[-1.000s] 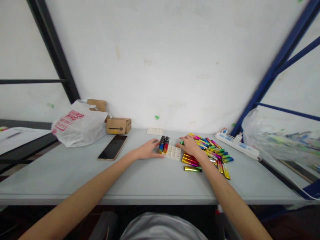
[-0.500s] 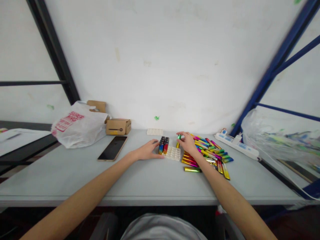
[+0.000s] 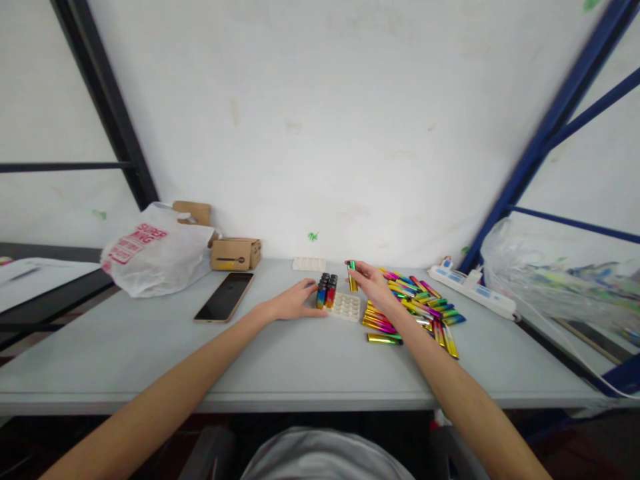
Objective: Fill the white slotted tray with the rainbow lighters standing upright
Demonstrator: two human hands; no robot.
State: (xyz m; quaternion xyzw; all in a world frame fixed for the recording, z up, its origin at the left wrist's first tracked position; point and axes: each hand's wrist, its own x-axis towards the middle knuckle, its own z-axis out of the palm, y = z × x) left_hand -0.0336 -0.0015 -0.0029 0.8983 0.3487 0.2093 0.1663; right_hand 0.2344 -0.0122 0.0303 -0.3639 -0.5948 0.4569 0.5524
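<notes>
My right hand (image 3: 373, 280) pinches a shiny green-to-yellow lighter (image 3: 353, 276), held nearly upright above the right side of a white plastic tray (image 3: 350, 307) with rows of round hollows. Several lighters with black tops and blue or red bodies (image 3: 327, 293) stand upright together at the tray's left end. My left hand (image 3: 299, 299) rests beside them, its thumb stretched along the near side and its fingers behind; whether it touches them I cannot tell. Under and beside my right forearm lies a loose pile of metallic coloured lighters (image 3: 420, 307).
A second white tray (image 3: 309, 264) lies near the wall. To the left are a phone (image 3: 225, 297), a cardboard box (image 3: 236, 255) and a white plastic bag (image 3: 160, 250). A power strip (image 3: 475, 291) lies on the right of the grey table (image 3: 280, 367).
My right hand has lifted the green-to-yellow lighter slightly and brought it a little left, towards the standing lighters. My left hand has stayed in place.
</notes>
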